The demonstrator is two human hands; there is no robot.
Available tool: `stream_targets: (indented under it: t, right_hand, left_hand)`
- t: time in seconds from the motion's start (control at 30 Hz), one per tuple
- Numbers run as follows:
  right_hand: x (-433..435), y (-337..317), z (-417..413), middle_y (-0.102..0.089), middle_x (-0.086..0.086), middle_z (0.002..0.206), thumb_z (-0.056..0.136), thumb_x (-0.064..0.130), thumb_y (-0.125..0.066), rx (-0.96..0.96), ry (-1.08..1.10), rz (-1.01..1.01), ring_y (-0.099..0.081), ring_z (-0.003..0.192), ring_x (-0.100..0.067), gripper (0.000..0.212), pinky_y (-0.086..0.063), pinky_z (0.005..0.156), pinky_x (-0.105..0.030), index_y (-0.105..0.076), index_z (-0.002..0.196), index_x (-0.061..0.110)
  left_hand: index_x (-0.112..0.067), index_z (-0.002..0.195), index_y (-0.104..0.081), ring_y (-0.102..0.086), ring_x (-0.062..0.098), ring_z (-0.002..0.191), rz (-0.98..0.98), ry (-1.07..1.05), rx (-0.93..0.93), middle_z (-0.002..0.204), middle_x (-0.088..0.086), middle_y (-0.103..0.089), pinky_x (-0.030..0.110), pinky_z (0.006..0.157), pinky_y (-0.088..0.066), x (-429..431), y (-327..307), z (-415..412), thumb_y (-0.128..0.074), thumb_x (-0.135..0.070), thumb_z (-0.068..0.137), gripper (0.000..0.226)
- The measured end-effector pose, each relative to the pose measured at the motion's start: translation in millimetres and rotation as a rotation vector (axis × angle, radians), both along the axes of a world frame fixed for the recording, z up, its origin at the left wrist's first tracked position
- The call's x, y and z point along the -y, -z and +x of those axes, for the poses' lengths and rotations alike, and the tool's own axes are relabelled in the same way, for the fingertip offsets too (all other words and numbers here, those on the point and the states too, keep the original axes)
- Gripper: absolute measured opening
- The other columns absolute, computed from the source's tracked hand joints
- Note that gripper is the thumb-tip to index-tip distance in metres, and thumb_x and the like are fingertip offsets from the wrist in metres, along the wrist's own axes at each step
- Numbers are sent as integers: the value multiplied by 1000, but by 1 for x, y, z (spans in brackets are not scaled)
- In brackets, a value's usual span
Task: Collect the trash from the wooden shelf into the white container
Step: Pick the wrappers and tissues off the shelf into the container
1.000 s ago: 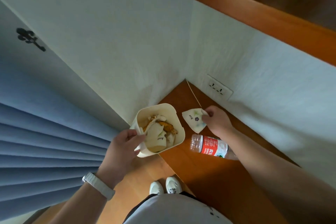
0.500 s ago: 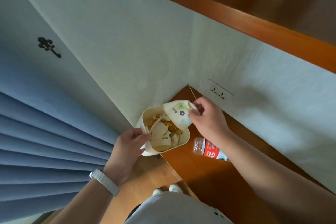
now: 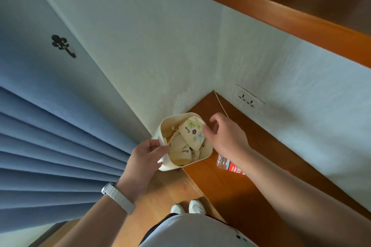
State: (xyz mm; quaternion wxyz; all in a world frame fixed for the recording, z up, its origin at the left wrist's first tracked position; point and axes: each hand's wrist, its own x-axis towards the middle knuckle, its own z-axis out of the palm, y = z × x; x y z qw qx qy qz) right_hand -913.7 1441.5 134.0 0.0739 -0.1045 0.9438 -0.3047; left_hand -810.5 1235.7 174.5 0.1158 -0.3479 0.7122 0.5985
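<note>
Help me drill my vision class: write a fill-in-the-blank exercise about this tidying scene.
The left hand grips the white container, held beside the ____ curtain. The paper cup in the container, next to the right hand, is printed with ____. A plastic bottle with a ____ label lies on the wooden shelf.
Missing words: blue; flowers; red.

Your head camera only.
It looks steeply down into the wall corner [image 3: 219, 56], close over the wooden shelf [image 3: 261, 126].
</note>
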Motion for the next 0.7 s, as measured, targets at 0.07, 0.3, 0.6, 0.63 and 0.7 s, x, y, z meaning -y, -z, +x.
stream_targets:
  t: [0.07,0.3,0.6,0.63,0.7]
  right_hand:
    - [-9,3,-5,-56,13,80,92,58,-49,-9,7,-1,-57,66,-5,44,-49,53,-26,-54,117,22]
    - [-41,55,-54,-59,8,99,95,49,-47,6,34,124,-59,84,-11,36,-53,68,-33,-57,114,20]
    - [-50,126,-124,-57,-4,83,94,35,-53,58,55,273,-58,74,-20,23,-47,60,-32,-57,94,13]
    - [-47,131,-130,-57,-4,79,94,36,-54,44,51,312,-57,71,-19,24,-42,57,-30,-58,91,13]
    - [-43,140,-137,-59,-6,79,94,35,-55,41,38,376,-58,72,-20,24,-44,60,-32,-59,89,11]
  left_hand:
    - [-14,108,-67,-59,15,65,-3,1,21,82,6,-64,11,42,-45,-2,-2,-1,-68,-22,96,14]
    - [-17,105,-67,-71,26,101,-9,-47,33,106,9,-72,27,70,-56,-5,-3,-12,-68,-22,97,10]
    - [-9,107,-68,-69,31,105,31,-102,24,105,15,-73,38,85,-60,-12,0,-24,-70,-14,94,13]
    - [-9,106,-69,-68,34,107,27,-105,27,106,17,-73,44,91,-58,-13,0,-24,-70,-13,94,13]
    - [-8,105,-70,-69,38,107,13,-110,35,108,21,-72,52,98,-56,-14,1,-24,-71,-14,93,13]
